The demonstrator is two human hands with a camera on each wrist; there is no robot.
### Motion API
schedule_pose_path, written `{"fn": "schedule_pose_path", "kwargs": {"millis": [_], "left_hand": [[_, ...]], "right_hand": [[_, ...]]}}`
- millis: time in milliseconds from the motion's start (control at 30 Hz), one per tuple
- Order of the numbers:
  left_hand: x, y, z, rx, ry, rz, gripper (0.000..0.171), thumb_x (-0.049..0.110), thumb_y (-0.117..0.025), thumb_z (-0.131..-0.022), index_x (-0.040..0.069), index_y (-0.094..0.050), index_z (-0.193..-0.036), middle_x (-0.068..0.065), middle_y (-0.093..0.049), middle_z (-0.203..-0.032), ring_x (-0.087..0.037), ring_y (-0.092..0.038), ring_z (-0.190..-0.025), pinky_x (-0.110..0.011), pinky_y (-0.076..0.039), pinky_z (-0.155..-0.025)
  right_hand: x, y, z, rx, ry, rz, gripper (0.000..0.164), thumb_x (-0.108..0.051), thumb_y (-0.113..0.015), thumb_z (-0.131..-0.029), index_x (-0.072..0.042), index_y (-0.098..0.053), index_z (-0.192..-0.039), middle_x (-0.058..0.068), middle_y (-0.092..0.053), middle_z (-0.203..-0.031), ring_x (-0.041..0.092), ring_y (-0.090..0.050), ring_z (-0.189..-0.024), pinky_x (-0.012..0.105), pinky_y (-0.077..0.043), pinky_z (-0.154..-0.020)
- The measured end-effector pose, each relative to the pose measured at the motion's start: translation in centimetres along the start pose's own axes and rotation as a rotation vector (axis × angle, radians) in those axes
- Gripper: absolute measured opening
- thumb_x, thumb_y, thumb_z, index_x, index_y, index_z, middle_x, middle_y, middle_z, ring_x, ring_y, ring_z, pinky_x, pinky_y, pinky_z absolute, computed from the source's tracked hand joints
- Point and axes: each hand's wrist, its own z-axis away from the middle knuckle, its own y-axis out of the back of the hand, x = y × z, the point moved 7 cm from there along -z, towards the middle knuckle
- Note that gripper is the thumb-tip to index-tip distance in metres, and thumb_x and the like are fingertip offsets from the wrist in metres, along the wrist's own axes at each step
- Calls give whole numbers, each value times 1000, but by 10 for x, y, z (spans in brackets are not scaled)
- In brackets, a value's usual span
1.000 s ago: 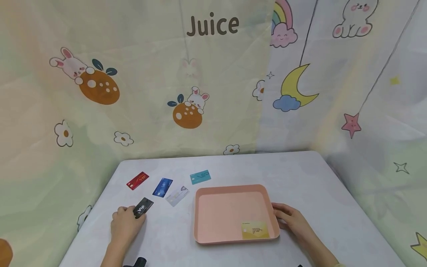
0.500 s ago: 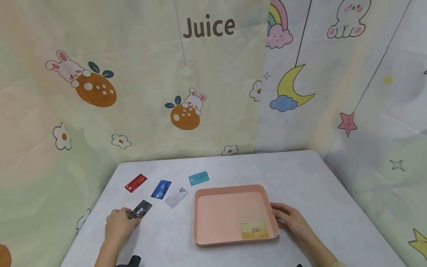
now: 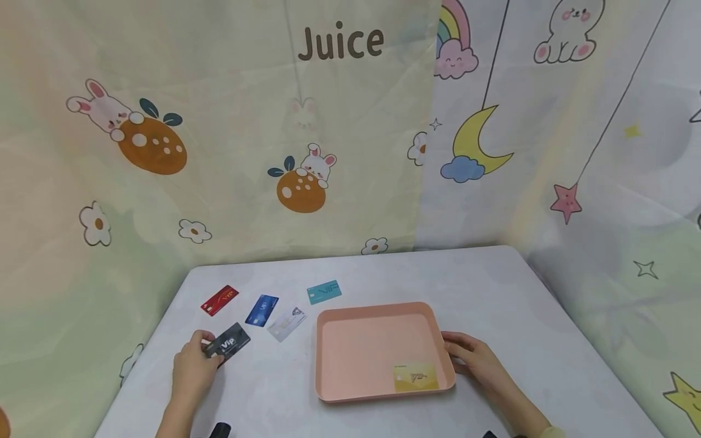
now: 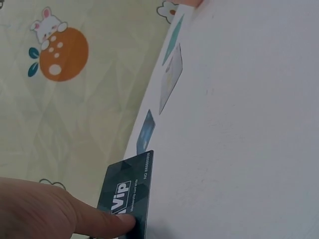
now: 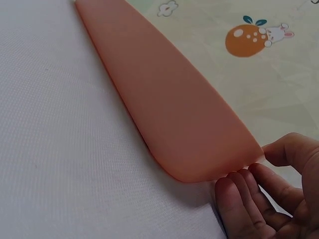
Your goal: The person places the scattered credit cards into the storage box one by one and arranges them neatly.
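My left hand (image 3: 193, 371) pinches a black VIP card (image 3: 227, 342) by its near-left end. In the left wrist view the thumb lies across the black card's printed face, and the card is tilted up. On the right, my right hand (image 3: 475, 358) holds the side of a pink tray (image 3: 383, 309). The right wrist view puts its thumb (image 5: 286, 150) at the rim and its fingertips against the outer wall. A yellow card (image 3: 415, 377) lies inside the tray, near its front right corner.
Beyond the left hand lie a red card (image 3: 219, 300), a blue card (image 3: 261, 310), a pale silver card (image 3: 287, 323) and a teal card (image 3: 324, 292). All rest on the white table (image 3: 465, 280), backed by a patterned curtain (image 3: 230, 146).
The left hand has turned the black card so more of its face shows, shifting slightly left with it. The right hand stays at the tray; the head view has drifted slightly.
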Motion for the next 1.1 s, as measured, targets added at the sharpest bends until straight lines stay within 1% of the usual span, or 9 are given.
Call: {"fn": "schedule_pose_path", "kwargs": {"millis": [300, 467, 600, 667, 733, 800, 833, 933, 1100], "left_hand": [[10, 11, 4, 92, -49, 47, 31, -4, -60, -90, -1, -56, -120, -31, -60, -109, -45, -61, -98, -51, -46, -76], [16, 14, 7, 91, -57, 69, 29, -6, -57, -92, -1, -59, -120, -32, -61, -115, -47, -62, -103, -55, -49, -82], [25, 20, 13, 94, -29, 95, 30, -5, -60, -92, -2, -59, -122, -33, -64, -117, -48, -64, -103, -58, -51, -85], [28, 25, 16, 111, -9, 107, 30, -3, -64, -92, -1, -60, -121, -31, -67, -116, -46, -66, -101, -54, -53, -82], [32, 28, 19, 123, 3, 128, 29, -1, -67, -91, -1, -61, -120, -29, -69, -116, -44, -68, -98, -47, -56, -76], [36, 31, 21, 136, -4, 157, 29, -1, -70, -90, -1, -63, -118, -28, -69, -114, -42, -70, -94, -38, -58, -69], [38, 31, 22, 135, -6, 174, 28, -1, -71, -90, -1, -64, -117, -28, -69, -114, -41, -70, -93, -33, -59, -65], [43, 29, 22, 107, -21, 231, 29, -3, -73, -89, -2, -65, -117, -29, -69, -115, -38, -72, -88, -26, -59, -58], [49, 20, 22, 22, -5, 288, 31, 0, -72, -92, -1, -64, -121, -30, -68, -119, -31, -73, -86, -24, -60, -61]], "right_hand": [[-4, 0, 0, -1, 11, 14, 52, -25, -65, -101, 4, -55, -142, 23, -61, -141, 23, -67, -115, 36, -61, -87], [-2, 2, 1, -6, 1, 5, 51, -24, -65, -101, 5, -55, -142, 22, -62, -140, 24, -66, -115, 36, -61, -87], [-1, 0, 2, -22, 5, -8, 53, -26, -66, -101, 5, -55, -142, 21, -62, -139, 24, -67, -116, 36, -61, -87], [0, -2, 2, -30, 10, -7, 54, -27, -67, -101, 5, -55, -142, 20, -63, -139, 24, -67, -116, 36, -61, -87], [0, -4, 2, -30, 12, -5, 53, -28, -67, -100, 5, -56, -141, 20, -64, -138, 24, -67, -115, 36, -61, -87], [0, -6, 1, -28, 9, -2, 53, -28, -67, -100, 4, -56, -141, 19, -64, -137, 24, -67, -115, 36, -61, -86], [0, -6, 2, -31, 8, -2, 53, -28, -67, -100, 4, -56, -141, 19, -65, -137, 23, -67, -114, 36, -61, -86], [0, -6, 3, -37, 5, -4, 52, -27, -66, -101, 4, -56, -142, 18, -65, -137, 23, -67, -115, 35, -61, -86], [-1, -3, 5, -36, 6, -1, 52, -27, -65, -102, 4, -55, -143, 18, -64, -138, 23, -66, -116, 34, -61, -86]]}}
